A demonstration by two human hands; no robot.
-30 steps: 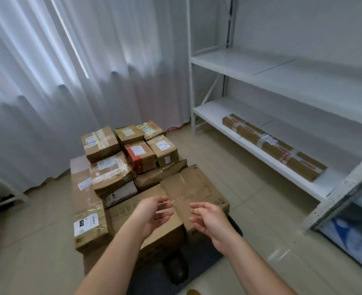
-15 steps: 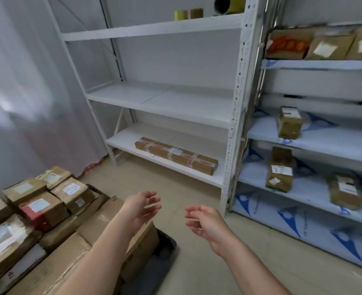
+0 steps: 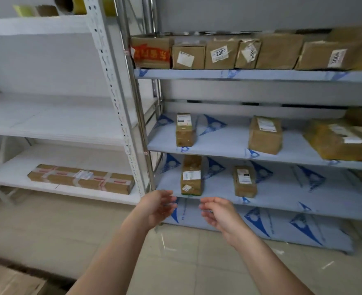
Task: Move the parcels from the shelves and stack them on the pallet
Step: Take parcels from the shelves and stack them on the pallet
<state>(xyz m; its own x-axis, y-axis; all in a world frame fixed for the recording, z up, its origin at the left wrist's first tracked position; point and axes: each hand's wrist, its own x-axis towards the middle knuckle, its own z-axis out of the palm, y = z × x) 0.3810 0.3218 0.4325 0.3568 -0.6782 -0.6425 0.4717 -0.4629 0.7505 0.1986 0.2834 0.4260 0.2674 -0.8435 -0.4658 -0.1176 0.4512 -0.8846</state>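
At far left, bottom corner, the edge of a brown carton (image 3: 12, 279) is visible at floor level. Above it stands a white shelving unit (image 3: 54, 122). Its lowest shelf carries one long flat parcel (image 3: 81, 178) bound with clear and red tape, lying flat with a white label on top. Its top shelf holds tape rolls (image 3: 48, 9), partly cut off by the frame.

Right of the perforated white upright (image 3: 114, 99) stands a metal shelving unit (image 3: 250, 74) whose shelves are covered in blue-and-white printed film. The upper shelf holds a row of brown parcels (image 3: 220, 53) side by side, the leftmost bearing red print. The middle shelf holds a narrow parcel (image 3: 184, 129) at left, a squarer parcel (image 3: 265, 135) further right, and a wide taped parcel (image 3: 341, 139) at the right edge. The shelf below holds a narrow labelled parcel (image 3: 191, 175) and, just beside it to the right, a smaller labelled parcel (image 3: 245, 181).

Both forearms extend forward in the lower centre. The left hand (image 3: 156, 207) and the right hand (image 3: 220, 211) face each other palm to palm, apart, below the narrow labelled parcel. The fingers (image 3: 167, 195) of both hands are released, loosely bent, and grasp nothing. Neither hand touches a parcel or a shelf.
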